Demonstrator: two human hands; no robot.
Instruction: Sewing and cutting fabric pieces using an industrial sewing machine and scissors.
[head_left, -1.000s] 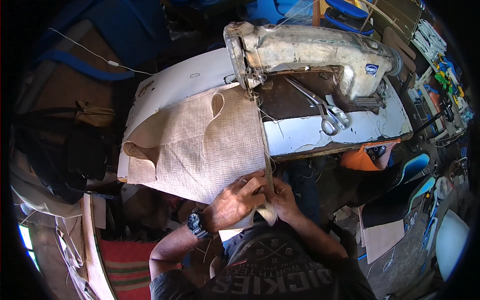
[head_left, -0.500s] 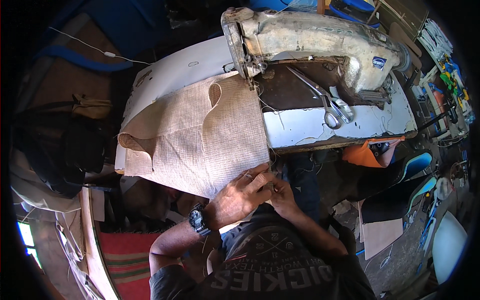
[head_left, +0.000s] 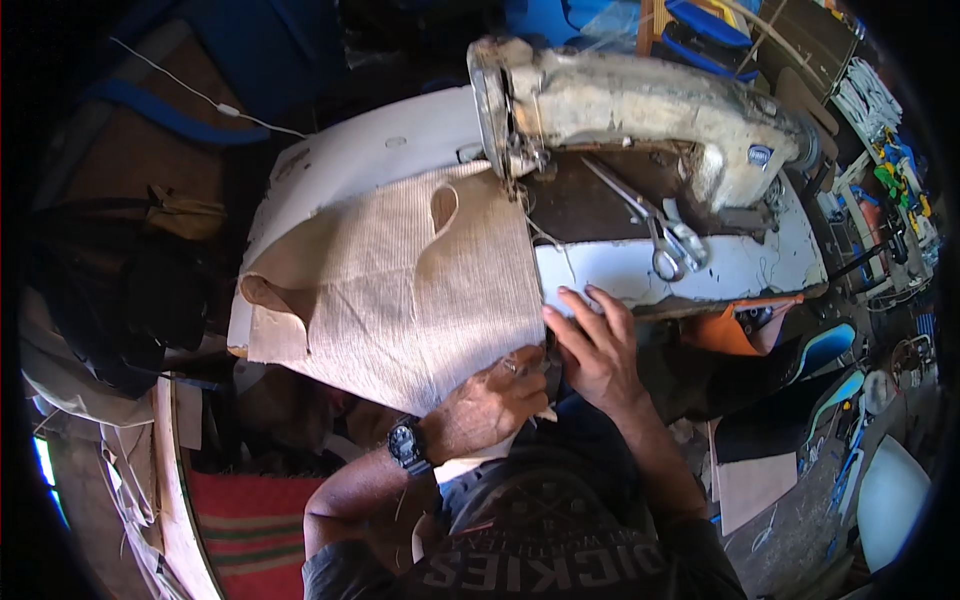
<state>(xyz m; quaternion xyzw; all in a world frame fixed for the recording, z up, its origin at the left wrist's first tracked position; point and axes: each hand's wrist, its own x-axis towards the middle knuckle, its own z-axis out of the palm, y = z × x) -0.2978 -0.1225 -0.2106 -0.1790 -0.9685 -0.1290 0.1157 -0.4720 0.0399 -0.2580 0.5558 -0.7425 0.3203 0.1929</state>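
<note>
It's dim in here; the cloth (head_left: 375,255) and white surface (head_left: 625,268) catch most of the light, the cloth's folds shadowed. A bright patch (head_left: 43,465) glares far left. Slight blur softens the sewing machine (head_left: 630,100); edges bend, darkening to black.

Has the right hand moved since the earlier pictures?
Yes: the right hand has moved forward, away from the left hand, up to the near edge of the white tabletop.
</note>
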